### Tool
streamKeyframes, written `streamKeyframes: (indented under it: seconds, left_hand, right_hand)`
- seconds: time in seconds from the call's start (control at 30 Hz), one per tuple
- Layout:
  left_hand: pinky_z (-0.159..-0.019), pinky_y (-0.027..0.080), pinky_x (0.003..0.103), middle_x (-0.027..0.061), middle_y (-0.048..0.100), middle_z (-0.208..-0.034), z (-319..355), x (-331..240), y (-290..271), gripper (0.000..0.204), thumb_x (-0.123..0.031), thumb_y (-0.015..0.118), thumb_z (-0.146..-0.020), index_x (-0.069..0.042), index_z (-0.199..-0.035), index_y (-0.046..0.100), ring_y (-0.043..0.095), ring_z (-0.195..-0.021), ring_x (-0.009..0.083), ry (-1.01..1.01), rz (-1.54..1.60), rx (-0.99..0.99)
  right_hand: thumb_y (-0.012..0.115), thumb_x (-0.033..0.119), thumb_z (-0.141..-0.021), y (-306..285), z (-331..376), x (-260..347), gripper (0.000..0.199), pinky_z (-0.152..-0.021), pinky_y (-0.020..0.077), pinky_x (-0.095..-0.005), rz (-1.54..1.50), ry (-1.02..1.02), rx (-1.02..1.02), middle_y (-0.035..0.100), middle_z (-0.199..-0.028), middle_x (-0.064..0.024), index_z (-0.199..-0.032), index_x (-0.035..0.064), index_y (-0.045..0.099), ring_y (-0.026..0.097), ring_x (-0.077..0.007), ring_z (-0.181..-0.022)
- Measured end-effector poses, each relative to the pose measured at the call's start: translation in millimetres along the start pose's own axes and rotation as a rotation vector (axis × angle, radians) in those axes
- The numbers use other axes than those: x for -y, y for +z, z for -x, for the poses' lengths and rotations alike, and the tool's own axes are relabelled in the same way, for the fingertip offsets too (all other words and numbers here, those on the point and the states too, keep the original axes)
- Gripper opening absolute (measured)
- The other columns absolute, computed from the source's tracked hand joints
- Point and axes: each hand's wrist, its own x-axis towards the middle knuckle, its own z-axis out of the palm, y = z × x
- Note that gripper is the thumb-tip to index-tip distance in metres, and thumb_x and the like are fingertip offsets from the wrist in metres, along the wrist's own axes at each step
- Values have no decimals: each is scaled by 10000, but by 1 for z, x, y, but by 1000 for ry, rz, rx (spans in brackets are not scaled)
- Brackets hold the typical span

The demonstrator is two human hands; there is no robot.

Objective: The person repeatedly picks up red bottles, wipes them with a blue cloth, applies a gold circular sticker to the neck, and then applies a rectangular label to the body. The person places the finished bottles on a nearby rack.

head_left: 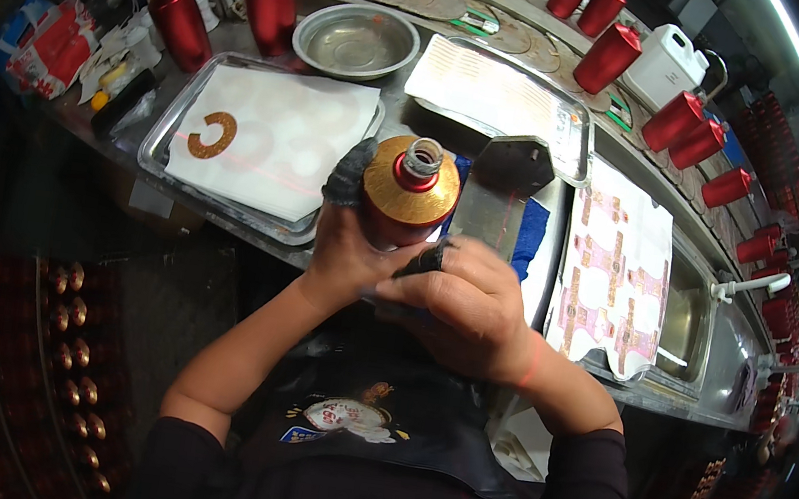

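Note:
In front of me stands a red bottle (411,193) with a gold sloping shoulder and an uncapped, threaded neck. My left hand (352,243) is closed round its left side, with a black covering on a finger. At the bottle's lower front is my right hand (469,294), its fingers curled in; a black covering shows there too. What the right fingers hold, if anything, is hidden. Left of the bottle, a white sheet (280,123) bears one gold C-shaped decal (213,135). A metal stand (512,163) with blue cloth (529,236) sits just right of the bottle.
The sheet lies in a metal tray (156,142). Behind are a metal bowl (357,42) and another paper-filled tray (586,138). Decal sheets (615,278) lie right, beside a sink (685,317). Red bottles (608,59) stand along a curved conveyor; more bottles (59,306) fill the lower left.

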Motion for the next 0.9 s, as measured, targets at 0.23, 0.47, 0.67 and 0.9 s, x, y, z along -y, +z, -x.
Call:
streamKeyframes:
  seconds: [0.23, 0.47, 0.67, 0.9]
  left_hand:
    - [-961, 527, 386, 187, 565, -1255, -52, -47, -21, 898, -288, 891, -726, -23, -1381, 336, 620, -1114, 270, -112, 189, -17]
    - [-904, 547, 353, 226, 593, -1184, -63, -72, 59, 950, -471, 856, -757, 104, -1287, 315, 651, -1056, 268, -658, 414, 563]
    - [-949, 531, 366, 214, 607, -1191, -58, -55, 90, 877, -405, 852, -775, 73, -1293, 330, 636, -1103, 249, -712, 275, 612]
    - [-886, 541, 428, 291, 642, -1125, -64, -51, 87, 973, -662, 778, -740, 83, -1223, 380, 683, -1014, 393, -544, -66, 543]
  right_hand:
    - [691, 156, -870, -48, 59, -9, 194, -744, 471, -214, -617, 1008, -510, 646, -833, -21, -981, 3, 653, 602, -79, -776]
    - [864, 183, -716, -12, 135, 12, 831, -672, 547, -329, 198, 640, -220, 684, -940, -156, -1418, -51, 487, 674, -246, -732]
    - [834, 159, -710, -9, 165, 0, 844, -630, 539, -346, 198, 741, -238, 659, -886, -140, -1439, -54, 466, 665, -262, -726]
    - [827, 166, -708, -11, 143, -14, 835, -608, 524, -373, 210, 830, -126, 601, -844, -127, -1458, 42, 482, 631, -262, -714]
